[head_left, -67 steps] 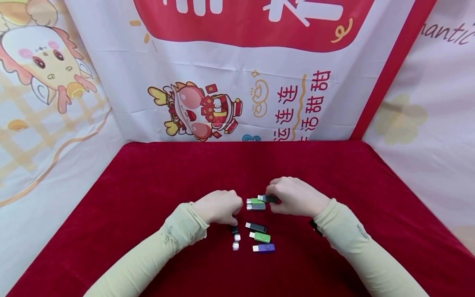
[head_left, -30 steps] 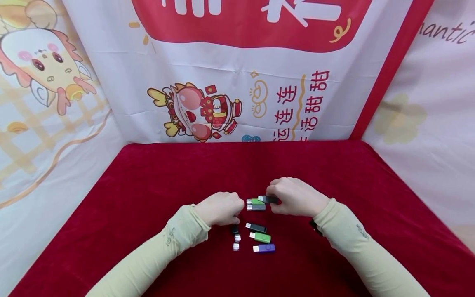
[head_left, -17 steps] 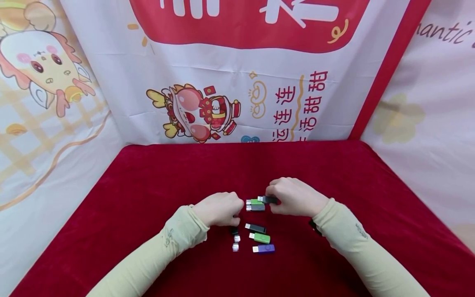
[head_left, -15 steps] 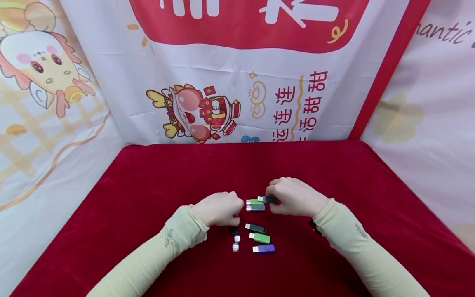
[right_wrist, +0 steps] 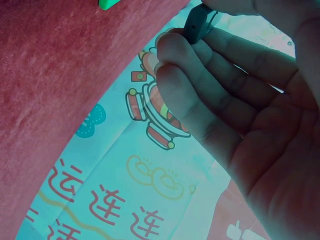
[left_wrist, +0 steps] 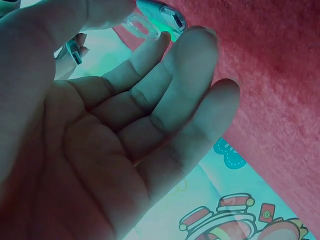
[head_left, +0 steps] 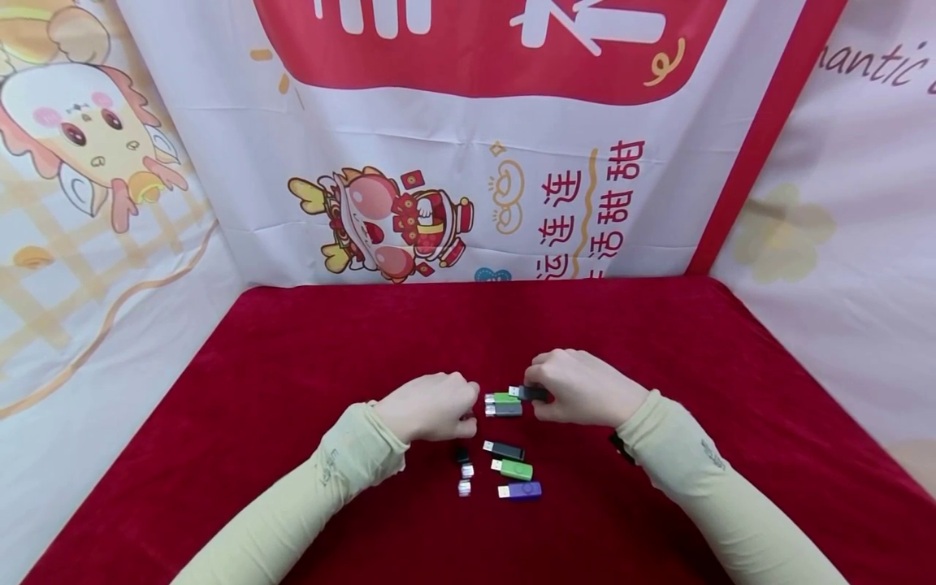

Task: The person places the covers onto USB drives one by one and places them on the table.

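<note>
My right hand [head_left: 585, 386] pinches a black USB stick [head_left: 531, 394] with its bare metal plug pointing left, above the capped green USB stick [head_left: 504, 398]. The right wrist view shows the held stick's black end [right_wrist: 199, 22] between thumb and fingertips. My left hand [head_left: 431, 406] is bent over the cloth, left of the capped sticks. In the left wrist view, a clear plastic cap [left_wrist: 141, 27] sits between thumb and fingertip. Below the left hand lie a black cap [head_left: 462, 455] and two clear caps, the nearer clear cap [head_left: 464, 487] lowest.
A grey capped USB stick [head_left: 504, 410] lies against the green one. Nearer lie uncapped black [head_left: 504, 449], green [head_left: 513, 469] and purple [head_left: 521, 490] sticks in a column. Red cloth [head_left: 329, 341] covers the table; printed curtains [head_left: 409, 114] stand behind.
My left hand has lifted slightly away and left from the black cap, which shows more fully now. The right hand holds the black USB stick in nearly the same place.
</note>
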Demonstrator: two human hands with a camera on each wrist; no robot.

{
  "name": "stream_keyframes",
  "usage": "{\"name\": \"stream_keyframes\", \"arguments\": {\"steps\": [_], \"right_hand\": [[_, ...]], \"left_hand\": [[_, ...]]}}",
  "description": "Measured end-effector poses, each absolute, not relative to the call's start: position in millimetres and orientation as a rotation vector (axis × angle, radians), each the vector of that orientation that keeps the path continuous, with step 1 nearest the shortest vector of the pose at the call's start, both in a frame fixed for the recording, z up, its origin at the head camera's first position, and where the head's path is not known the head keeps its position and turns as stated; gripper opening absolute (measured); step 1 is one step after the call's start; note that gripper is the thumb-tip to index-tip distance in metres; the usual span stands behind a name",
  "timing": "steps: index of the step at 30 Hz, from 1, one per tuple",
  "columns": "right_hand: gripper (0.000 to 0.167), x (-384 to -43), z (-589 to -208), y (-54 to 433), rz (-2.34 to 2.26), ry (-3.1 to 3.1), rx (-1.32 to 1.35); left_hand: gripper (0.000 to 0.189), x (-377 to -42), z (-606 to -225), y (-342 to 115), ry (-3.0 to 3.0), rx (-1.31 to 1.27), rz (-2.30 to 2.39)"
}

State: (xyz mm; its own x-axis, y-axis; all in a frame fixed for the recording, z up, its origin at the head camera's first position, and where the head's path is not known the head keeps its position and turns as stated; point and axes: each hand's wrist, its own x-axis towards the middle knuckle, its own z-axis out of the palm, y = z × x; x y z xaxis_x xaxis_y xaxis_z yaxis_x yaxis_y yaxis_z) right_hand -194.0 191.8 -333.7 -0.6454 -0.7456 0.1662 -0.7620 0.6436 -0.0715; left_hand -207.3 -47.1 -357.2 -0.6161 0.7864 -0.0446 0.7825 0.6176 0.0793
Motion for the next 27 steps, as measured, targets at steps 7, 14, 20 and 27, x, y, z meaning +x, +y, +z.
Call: {"name": "stream_keyframes", "arguments": {"steps": [7, 14, 20, 27], "right_hand": [[0.016, -193.2, -333.2, 192.1, 0.204, -2.740, 1.271], [0.017, -193.6, -333.1, 192.1, 0.197, -2.732, 1.279], [0.018, -193.4, -332.8, 192.1, 0.200, -2.736, 1.279], [0.017, -194.2, -334.0, 192.3, 0.209, -2.713, 1.280]], "left_hand": [[0.017, -211.0, -347.0, -51.7, 2.780, 1.385, 0.111], [0.015, -214.3, -338.1, -54.3, 2.809, 1.476, 0.160], [0.015, -212.5, -333.7, -53.7, 2.865, 1.617, 0.178], [0.015, -212.2, -334.1, -52.2, 2.891, 1.700, 0.138]]}}
